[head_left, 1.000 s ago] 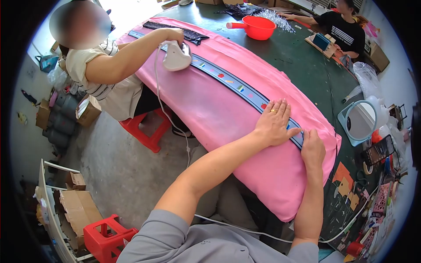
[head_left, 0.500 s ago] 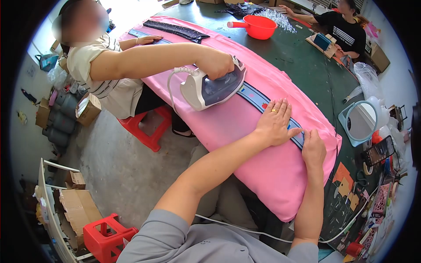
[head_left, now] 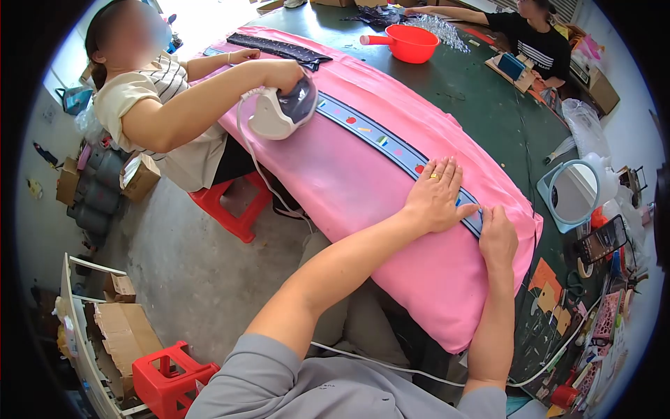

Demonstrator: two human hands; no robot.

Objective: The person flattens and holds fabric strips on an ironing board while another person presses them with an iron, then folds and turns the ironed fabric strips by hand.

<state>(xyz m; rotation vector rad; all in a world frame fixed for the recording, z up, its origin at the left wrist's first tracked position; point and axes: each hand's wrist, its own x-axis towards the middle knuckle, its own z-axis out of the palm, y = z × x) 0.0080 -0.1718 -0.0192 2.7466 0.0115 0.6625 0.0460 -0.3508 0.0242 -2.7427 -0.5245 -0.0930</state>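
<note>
A long blue patterned strip (head_left: pixel 380 139) with dark edges lies across a pink cloth (head_left: pixel 335 181) on the table. My left hand (head_left: pixel 438 195) rests flat on the strip's near part, fingers spread, a ring on one finger. Just right of it, my right hand (head_left: pixel 497 237) pinches the strip's near end, its fingers closed. A co-worker on the left holds a white and dark iron (head_left: pixel 283 112) over the strip's far part; that person's other hand is at the far end. A black patterned strip (head_left: pixel 279 49) lies beside it on the cloth.
On the green table (head_left: pixel 481 105) are a red dipper (head_left: pixel 412 44), silver tinsel (head_left: pixel 440 31), a mirror (head_left: pixel 574 193) and a phone (head_left: pixel 601 239). Another person sits across at the far right. Red stools (head_left: pixel 167 377) stand on the floor, and the iron's cord hangs at the left.
The co-worker's iron came toward my hands along the strip, then moved back to the far part. The person across has stretched an arm farther over the table. My hands have stayed in place.
</note>
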